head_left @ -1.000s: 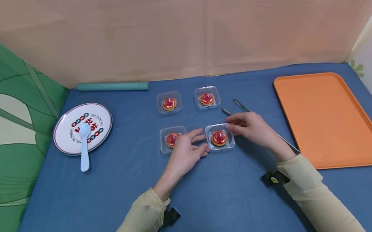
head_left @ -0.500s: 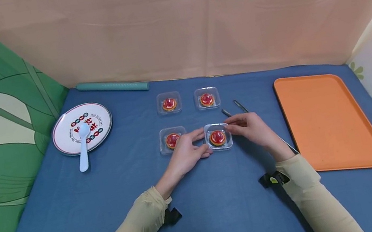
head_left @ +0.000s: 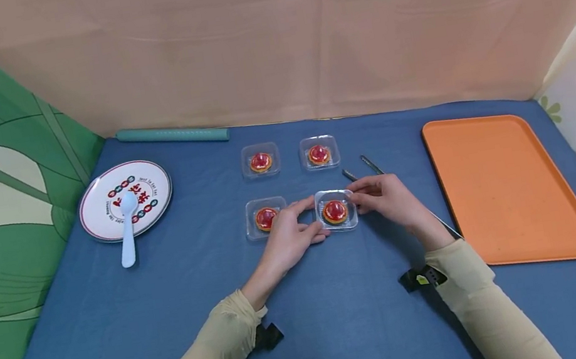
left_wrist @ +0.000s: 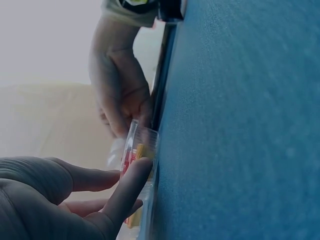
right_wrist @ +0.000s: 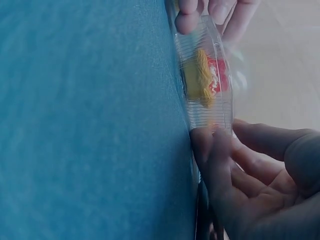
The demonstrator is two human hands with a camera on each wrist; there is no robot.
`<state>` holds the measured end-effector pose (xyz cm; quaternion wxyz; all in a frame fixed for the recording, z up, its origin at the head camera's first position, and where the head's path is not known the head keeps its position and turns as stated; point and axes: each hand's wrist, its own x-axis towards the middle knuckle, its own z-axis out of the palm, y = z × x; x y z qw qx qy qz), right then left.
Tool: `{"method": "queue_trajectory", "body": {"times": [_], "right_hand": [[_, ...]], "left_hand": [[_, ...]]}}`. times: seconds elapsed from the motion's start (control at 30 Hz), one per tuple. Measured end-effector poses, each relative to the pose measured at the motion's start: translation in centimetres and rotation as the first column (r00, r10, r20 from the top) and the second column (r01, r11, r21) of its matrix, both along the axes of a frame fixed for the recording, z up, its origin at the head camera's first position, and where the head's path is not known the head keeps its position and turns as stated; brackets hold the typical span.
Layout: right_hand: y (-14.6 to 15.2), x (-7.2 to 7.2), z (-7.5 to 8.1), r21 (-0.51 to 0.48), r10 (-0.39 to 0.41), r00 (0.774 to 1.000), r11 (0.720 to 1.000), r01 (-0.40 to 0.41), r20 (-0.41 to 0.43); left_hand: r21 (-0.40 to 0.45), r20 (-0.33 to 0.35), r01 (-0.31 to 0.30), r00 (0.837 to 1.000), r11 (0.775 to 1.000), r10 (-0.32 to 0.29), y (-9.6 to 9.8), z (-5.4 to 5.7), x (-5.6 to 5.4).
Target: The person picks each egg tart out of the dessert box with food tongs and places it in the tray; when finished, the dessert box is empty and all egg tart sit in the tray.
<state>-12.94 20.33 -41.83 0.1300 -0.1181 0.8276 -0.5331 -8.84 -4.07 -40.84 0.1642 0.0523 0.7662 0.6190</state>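
A clear plastic box point(head_left: 337, 228) holding a small red-topped tart point(head_left: 335, 211) sits at the front right of a two-by-two group on the blue cloth. My left hand point(head_left: 292, 233) pinches its left side between thumb and fingers. From the right, my right hand point(head_left: 389, 197) grips the opposite edge with thumb and fingertips. In the right wrist view, the box's ribbed wall point(right_wrist: 205, 117) stands between both sets of fingertips, low over the cloth. Beside it, another tart box point(head_left: 252, 218) is partly covered by my left hand. Two more boxes point(head_left: 262, 171) point(head_left: 321, 164) stand behind.
Left is a white plate point(head_left: 94, 215) with a pale blue spoon point(head_left: 128, 241) across it. A teal rolling pin point(head_left: 172, 134) lies along the back. Dark-tipped tongs point(head_left: 371, 163) lie partly under my right hand, beside an orange tray point(head_left: 512, 186).
Between both hands, the front right box has shifted slightly left, closer to its front left neighbour. Both hands keep their hold, and the other boxes stay put.
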Motion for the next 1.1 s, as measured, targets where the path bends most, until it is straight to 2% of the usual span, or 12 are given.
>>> {"method": "queue_trajectory", "body": {"times": [0.2, 0.33, 0.43, 0.7, 0.93, 1.1], "right_hand": [[-0.19, 0.04, 0.14, 0.006, -0.015, 1.0, 1.0, 0.015, 0.001], [-0.21, -0.01, 0.08, -0.017, -0.012, 1.0, 1.0, 0.012, 0.016], [-0.2, -0.01, 0.02, -0.02, -0.008, 1.0, 1.0, 0.008, 0.02], [-0.23, 0.12, 0.06, -0.033, -0.024, 0.998, 0.999, 0.025, 0.051], [-0.17, 0.16, 0.27, -0.066, -0.04, 0.993, 0.997, 0.047, 0.111], [-0.02, 0.14, 0.23, -0.089, -0.014, 0.994, 0.996, 0.024, 0.109]], "left_hand": [[0.03, -0.01, 0.006, 1.0, 1.0, -0.005, -0.03, -0.16, -0.01], [0.043, 0.014, -0.001, 1.0, 0.999, 0.0, -0.05, -0.18, -0.06], [0.036, 0.023, -0.002, 1.0, 0.999, 0.001, -0.05, -0.23, -0.15], [-0.002, -0.005, 0.006, 1.0, 1.0, -0.006, -0.08, -0.31, -0.26], [0.077, 0.05, 0.002, 0.999, 0.997, -0.006, -0.04, -0.37, -0.39], [0.104, 0.064, 0.001, 0.998, 0.995, -0.008, -0.02, -0.44, -0.38]]}}
